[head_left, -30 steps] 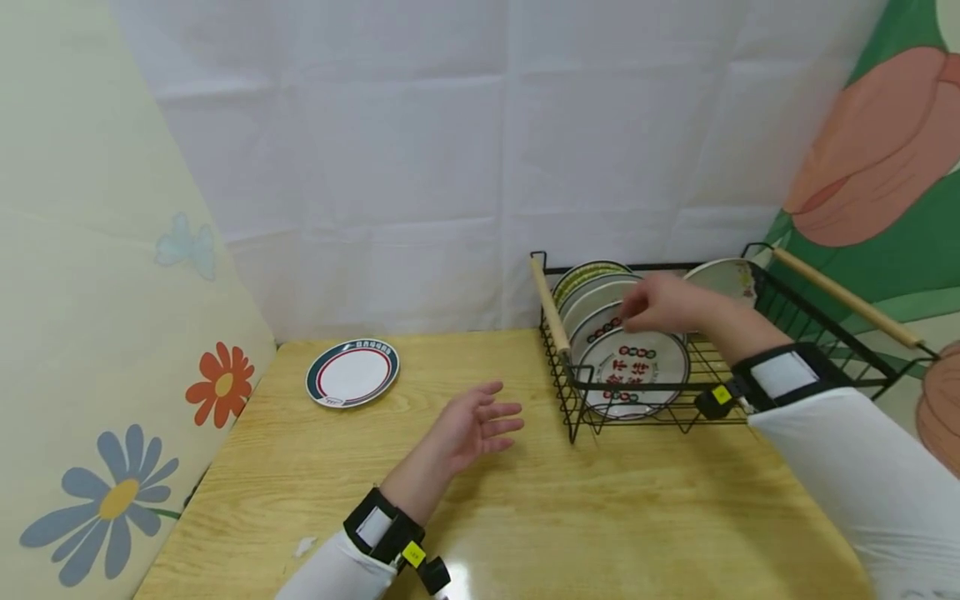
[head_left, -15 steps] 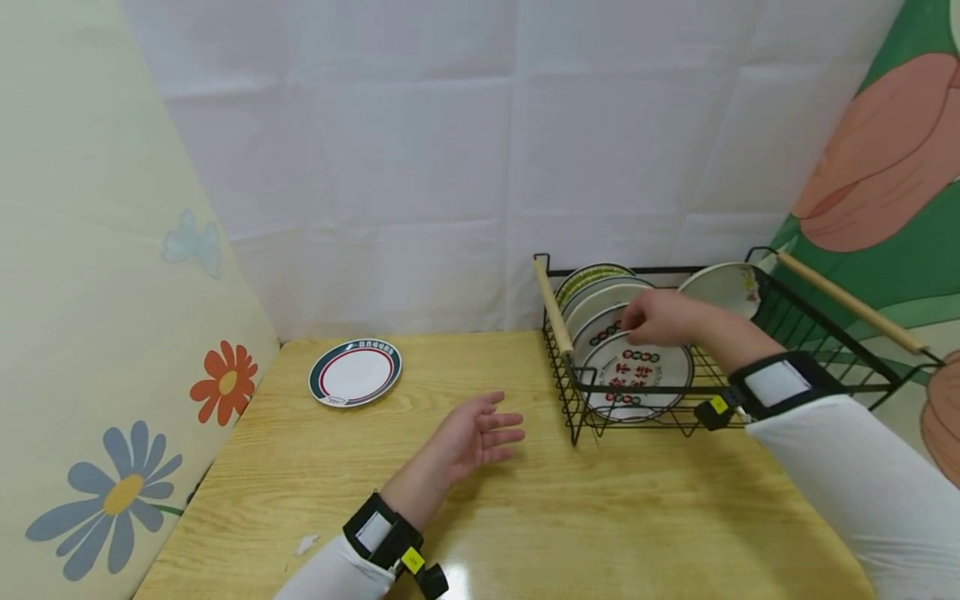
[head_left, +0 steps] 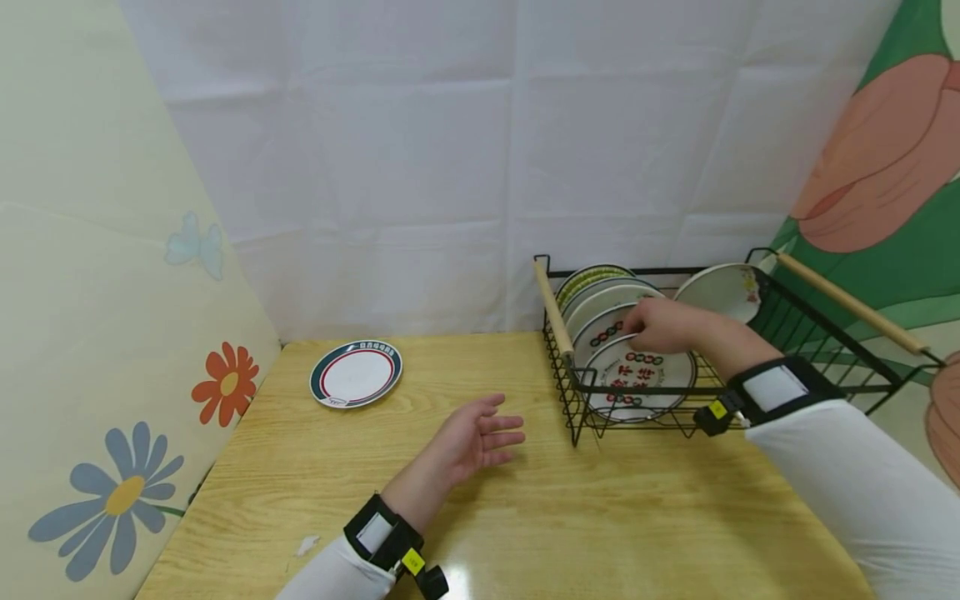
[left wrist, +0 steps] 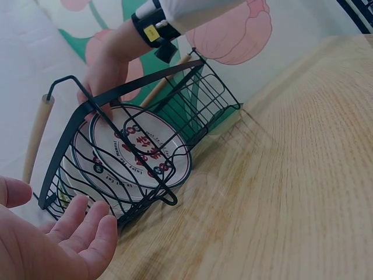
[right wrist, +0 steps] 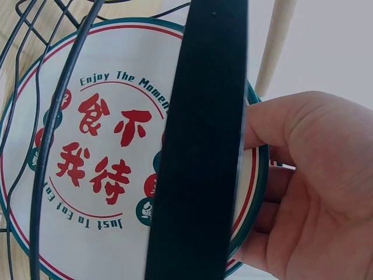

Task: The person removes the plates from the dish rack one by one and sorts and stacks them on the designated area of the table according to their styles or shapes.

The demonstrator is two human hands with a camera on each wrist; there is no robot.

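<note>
In the head view, my right hand (head_left: 666, 326) is at the top rim of the front plate (head_left: 642, 390) in the black wire dish rack (head_left: 727, 390). That white plate (right wrist: 111, 76) has red lettering and a green rim. The right wrist view shows my thumb (right wrist: 269, 123) on its face and my fingers behind it, pinching the rim. Several more plates (head_left: 602, 314) lean behind it. My left hand (head_left: 471, 442) is held over the table left of the rack, its fingers spread and touching nothing.
A white plate with a dark green rim (head_left: 356, 373) lies flat at the table's back left. A white bowl (head_left: 720, 290) leans at the rack's back right. Wooden handles (head_left: 851, 302) top the rack's ends. A white cloth wall (head_left: 390, 167) stands behind the table (head_left: 622, 508).
My right hand has moved down onto the front plate's rim, where its fingers now pinch. The view has shifted slightly; my left hand has stayed nearly still.
</note>
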